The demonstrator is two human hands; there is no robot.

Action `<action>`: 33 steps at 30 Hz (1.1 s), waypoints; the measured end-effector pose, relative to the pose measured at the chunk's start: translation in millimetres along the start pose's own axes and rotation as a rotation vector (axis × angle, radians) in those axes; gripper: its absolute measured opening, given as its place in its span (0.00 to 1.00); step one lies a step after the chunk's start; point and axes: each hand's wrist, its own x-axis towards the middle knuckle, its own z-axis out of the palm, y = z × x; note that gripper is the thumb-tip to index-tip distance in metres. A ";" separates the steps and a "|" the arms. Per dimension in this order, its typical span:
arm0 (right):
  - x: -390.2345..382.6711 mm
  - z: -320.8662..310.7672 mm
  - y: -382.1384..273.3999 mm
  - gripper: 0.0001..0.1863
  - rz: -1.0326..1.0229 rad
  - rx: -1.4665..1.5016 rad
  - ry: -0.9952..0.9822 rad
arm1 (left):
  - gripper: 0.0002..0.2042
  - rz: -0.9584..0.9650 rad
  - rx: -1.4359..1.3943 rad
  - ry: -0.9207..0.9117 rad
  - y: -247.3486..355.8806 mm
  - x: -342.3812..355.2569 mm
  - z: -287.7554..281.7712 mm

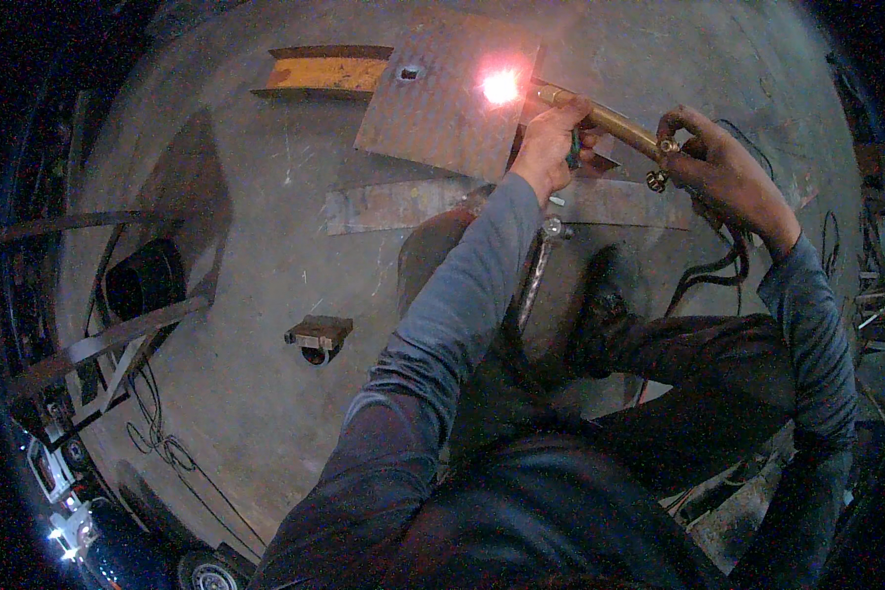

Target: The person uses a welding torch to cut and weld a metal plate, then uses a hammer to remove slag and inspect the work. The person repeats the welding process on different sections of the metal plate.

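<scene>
By the left grip (553, 147), the barrel of a brass-coloured torch (615, 125) was clasped behind its nozzle; a small green item (573, 149) was also noted there, too indistinct to identify. By the right grip (733, 172), the torch was held at its rear, the fingers being closed about the valve knobs (657, 180). A glaring pink-white glow (501, 87) was observed over a steel plate (442, 123), just beyond the left grip and ahead of the nozzle. A yellow beam section (329, 73) was found against the plate's far side, well left of both grips. A flat metal strip (379, 206) was seen on the near side of the left grip. Dark hoses (713, 267) were sighted below the right grip, and a dark metal block (319, 334) was located on the floor (256, 265), well apart from the left grip, toward its lower left
</scene>
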 end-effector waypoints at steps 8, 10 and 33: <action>0.5 1.2 -4.3 0.10 0.038 -0.010 -0.005 | 0.11 0.017 0.045 0.017 1.3 -0.8 -2.8; -1.5 1.4 -8.6 0.09 0.057 0.051 -0.020 | 0.11 0.018 0.044 0.026 1.2 -1.1 -1.4; 2.8 3.0 -0.4 0.09 0.032 0.074 -0.033 | 0.15 -0.027 0.037 -0.064 -8.6 11.7 -16.3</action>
